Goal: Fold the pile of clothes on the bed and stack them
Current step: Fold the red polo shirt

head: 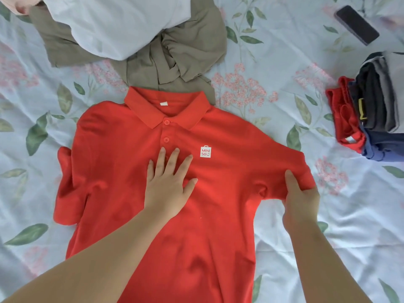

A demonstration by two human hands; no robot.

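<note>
The lower hem of the red short-sleeved polo shirt (218,132) runs off the bottom edge, and a bare forearm covers part of its front. The fingers of the right hand (300,206) are hidden under the sleeve hem. The stack of folded clothes (376,101) is cut off at the right edge, so its layers are hard to count; red, blue, dark and grey fabric show. A white garment (113,25) and a scrap of pink cloth (19,5) are cut off at the top.

Everything lies on a bed covered by a pale blue sheet printed with green leaves and pink flowers (284,62).

One polo shirt lies face up in the middle, collar away from the viewer, with two buttons showing. The left hand (168,189) presses flat on its chest, grip apart, fingers spread. The right hand's grip is clamped on the sleeve hem, thumb on top. One crumpled olive-brown garment (175,53) lies beyond the collar, partly under the white one. One dark phone (356,27) lies far right.
</note>
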